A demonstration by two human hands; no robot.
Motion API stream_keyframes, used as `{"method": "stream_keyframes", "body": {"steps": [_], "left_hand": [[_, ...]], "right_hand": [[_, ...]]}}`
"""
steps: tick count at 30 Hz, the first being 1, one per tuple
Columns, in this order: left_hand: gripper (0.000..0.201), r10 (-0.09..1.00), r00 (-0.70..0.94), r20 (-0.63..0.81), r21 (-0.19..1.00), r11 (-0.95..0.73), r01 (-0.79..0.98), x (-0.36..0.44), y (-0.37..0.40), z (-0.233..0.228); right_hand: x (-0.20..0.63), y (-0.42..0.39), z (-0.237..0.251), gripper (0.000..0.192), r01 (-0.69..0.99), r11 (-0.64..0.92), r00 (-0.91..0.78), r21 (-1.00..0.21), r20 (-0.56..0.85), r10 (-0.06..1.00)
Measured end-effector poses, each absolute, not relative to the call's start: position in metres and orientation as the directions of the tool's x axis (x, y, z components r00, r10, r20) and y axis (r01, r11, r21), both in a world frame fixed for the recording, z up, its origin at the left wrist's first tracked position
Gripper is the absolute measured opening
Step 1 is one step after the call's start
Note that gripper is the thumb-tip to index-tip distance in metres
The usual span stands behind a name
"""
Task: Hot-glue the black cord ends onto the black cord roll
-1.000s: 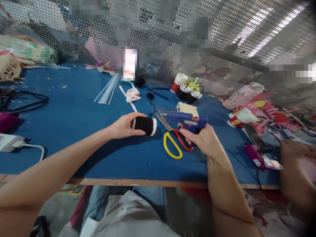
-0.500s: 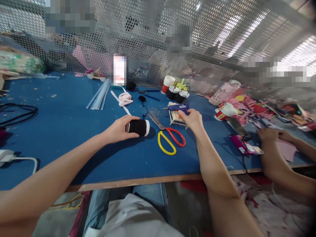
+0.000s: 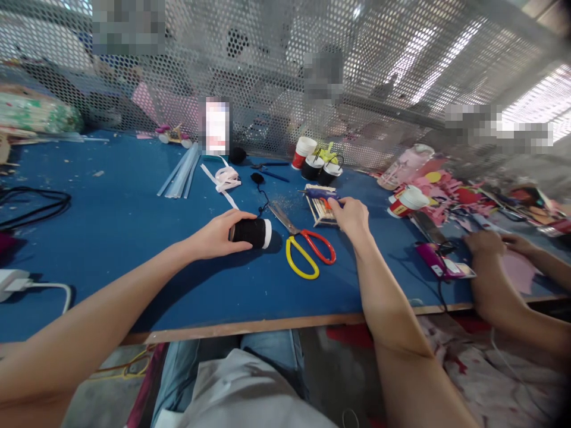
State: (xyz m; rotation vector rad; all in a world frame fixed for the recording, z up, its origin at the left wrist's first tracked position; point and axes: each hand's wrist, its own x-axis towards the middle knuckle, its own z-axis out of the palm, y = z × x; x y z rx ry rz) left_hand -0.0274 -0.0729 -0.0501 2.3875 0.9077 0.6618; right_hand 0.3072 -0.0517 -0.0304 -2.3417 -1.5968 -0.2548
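My left hand (image 3: 217, 235) grips a spool of black thread (image 3: 252, 232) with a white end, lying on its side on the blue table (image 3: 116, 226). My right hand (image 3: 353, 216) reaches forward, fingertips closed on the handle of a blue glue gun (image 3: 319, 192). The gun lies on a stack of wooden sticks (image 3: 319, 210). Red and yellow scissors (image 3: 307, 252) lie between my hands, blades pointing away.
Clear glue sticks (image 3: 181, 171), pink ribbon (image 3: 227, 177) and paper cups (image 3: 316, 160) sit farther back by the metal mesh wall. A co-worker's hands (image 3: 488, 244) work at the right near a purple packet (image 3: 439, 261). Black cable (image 3: 33, 205) and a white charger (image 3: 13, 279) lie left.
My right hand carried the glue gun away from me and lowered it onto the wooden sticks. My left hand stayed on the thread spool. The view shifted.
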Motion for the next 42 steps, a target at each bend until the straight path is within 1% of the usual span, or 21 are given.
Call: {"method": "stream_keyframes", "body": {"steps": [3, 6, 8, 9, 10, 11, 12, 14, 15, 16, 17, 19, 21, 24, 27, 30, 33, 36, 39, 42], "left_hand": [[0.054, 0.709, 0.658, 0.255, 0.597, -0.650, 0.469, -0.027, -0.073, -0.049], [0.054, 0.706, 0.658, 0.263, 0.595, -0.655, 0.465, -0.028, -0.074, -0.049], [0.053, 0.700, 0.662, 0.268, 0.594, -0.661, 0.459, -0.028, -0.074, -0.049], [0.054, 0.696, 0.666, 0.269, 0.594, -0.664, 0.454, -0.028, -0.074, -0.049], [0.056, 0.693, 0.668, 0.272, 0.597, -0.666, 0.447, -0.028, -0.075, -0.050], [0.060, 0.690, 0.668, 0.277, 0.604, -0.666, 0.438, -0.027, -0.075, -0.050], [0.066, 0.688, 0.668, 0.282, 0.614, -0.665, 0.426, -0.027, -0.076, -0.050], [0.080, 0.685, 0.667, 0.292, 0.638, -0.660, 0.398, -0.025, -0.078, -0.050], [0.085, 0.681, 0.670, 0.296, 0.647, -0.659, 0.383, -0.024, -0.080, -0.050], [0.088, 0.674, 0.674, 0.302, 0.651, -0.662, 0.371, -0.022, -0.082, -0.049], [0.089, 0.665, 0.679, 0.310, 0.647, -0.671, 0.362, -0.021, -0.084, -0.049], [0.091, 0.650, 0.684, 0.330, 0.613, -0.699, 0.368, -0.019, -0.088, -0.047], [0.093, 0.639, 0.685, 0.348, 0.559, -0.729, 0.395, -0.017, -0.092, -0.046], [0.095, 0.620, 0.700, 0.354, 0.502, -0.757, 0.418, -0.015, -0.096, -0.045], [0.093, 0.598, 0.728, 0.335, 0.485, -0.772, 0.411, -0.014, -0.098, -0.045], [0.090, 0.595, 0.733, 0.330, 0.490, -0.772, 0.405, -0.014, -0.098, -0.044], [0.089, 0.629, 0.704, 0.331, 0.548, -0.735, 0.399, -0.014, -0.098, -0.044], [0.086, 0.685, 0.658, 0.313, 0.679, -0.646, 0.349, -0.014, -0.096, -0.045], [0.074, 0.737, 0.628, 0.249, 0.808, -0.516, 0.285, -0.014, -0.094, -0.047], [0.060, 0.746, 0.644, 0.169, 0.869, -0.421, 0.260, -0.014, -0.095, -0.047]], "right_hand": [[0.312, -0.051, -0.032, 0.045, 0.916, -0.366, 0.400, -0.163, 0.338, 0.852], [0.311, -0.052, -0.033, 0.039, 0.908, -0.380, 0.419, -0.176, 0.368, 0.830], [0.305, -0.056, -0.030, 0.036, 0.912, -0.367, 0.409, -0.181, 0.435, 0.802], [0.299, -0.060, -0.027, 0.034, 0.926, -0.324, 0.378, -0.195, 0.479, 0.792], [0.292, -0.064, -0.023, 0.032, 0.944, -0.247, 0.328, -0.220, 0.514, 0.793], [0.284, -0.069, -0.020, 0.030, 0.958, -0.125, 0.248, -0.256, 0.534, 0.808], [0.274, -0.075, -0.016, 0.030, 0.949, 0.025, 0.149, -0.314, 0.518, 0.843], [0.252, -0.085, -0.010, 0.034, 0.837, 0.301, -0.111, -0.457, 0.397, 0.911], [0.241, -0.090, -0.008, 0.036, 0.766, 0.399, -0.258, -0.503, 0.329, 0.909], [0.231, -0.093, -0.008, 0.037, 0.705, 0.465, -0.369, -0.535, 0.284, 0.885], [0.221, -0.096, -0.008, 0.037, 0.661, 0.504, -0.442, -0.556, 0.254, 0.860], [0.205, -0.100, -0.010, 0.035, 0.619, 0.541, -0.503, -0.569, 0.242, 0.830], [0.193, -0.102, -0.015, 0.031, 0.617, 0.525, -0.481, -0.586, 0.248, 0.841], [0.178, -0.107, -0.022, 0.023, 0.600, 0.464, -0.348, -0.652, 0.310, 0.885], [0.170, -0.112, -0.026, 0.009, 0.560, 0.445, -0.251, -0.698, 0.369, 0.895], [0.171, -0.115, -0.027, 0.007, 0.550, 0.447, -0.255, -0.706, 0.367, 0.895], [0.179, -0.114, -0.024, 0.007, 0.520, 0.423, -0.199, -0.742, 0.376, 0.905], [0.188, -0.112, -0.022, 0.014, 0.413, 0.388, -0.119, -0.824, 0.373, 0.920], [0.195, -0.109, -0.022, 0.014, 0.265, 0.378, -0.045, -0.887, 0.381, 0.924], [0.199, -0.106, -0.023, 0.011, 0.172, 0.380, -0.009, -0.909, 0.384, 0.923]]}}
